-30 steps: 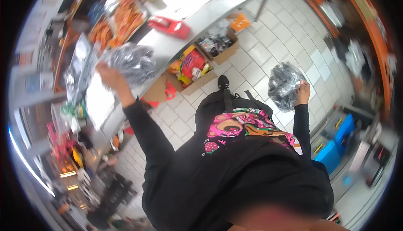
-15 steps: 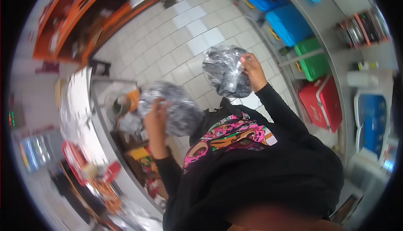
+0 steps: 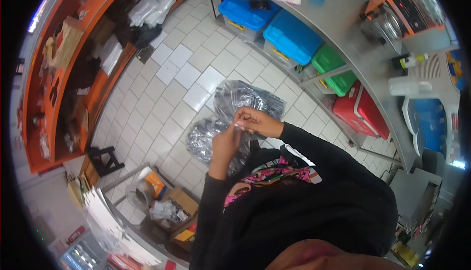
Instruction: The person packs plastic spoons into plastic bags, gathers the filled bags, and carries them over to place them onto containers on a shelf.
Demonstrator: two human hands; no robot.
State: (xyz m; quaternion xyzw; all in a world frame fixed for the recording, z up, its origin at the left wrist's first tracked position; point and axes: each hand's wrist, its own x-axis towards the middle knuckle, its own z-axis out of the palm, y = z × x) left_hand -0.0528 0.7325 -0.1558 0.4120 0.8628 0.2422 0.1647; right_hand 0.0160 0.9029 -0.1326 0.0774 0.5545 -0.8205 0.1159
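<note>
Two clear plastic bags with dark contents hang in front of my body: an upper bag [image 3: 248, 98] and a lower-left bag [image 3: 203, 135]. My left hand [image 3: 225, 145] is closed, its fingertips meeting those of my right hand [image 3: 257, 121] over the place where the bags come together. The right hand pinches a small pale bit of plastic, seemingly the gathered top of a bag. How each bag runs into the fingers is partly hidden by the hands.
Orange shelves [image 3: 71, 59] stand on the left. On the right, blue-lidded bins [image 3: 293, 37], a green-lidded bin [image 3: 336, 68] and a red cooler [image 3: 360, 110] sit under a metal counter [image 3: 343, 19]. A cardboard box [image 3: 184, 201] lies lower left, near a black stool [image 3: 105, 159].
My hands have come together from apart, bringing the two bags side by side. The view has turned, showing more of the orange shelves and the floor.
</note>
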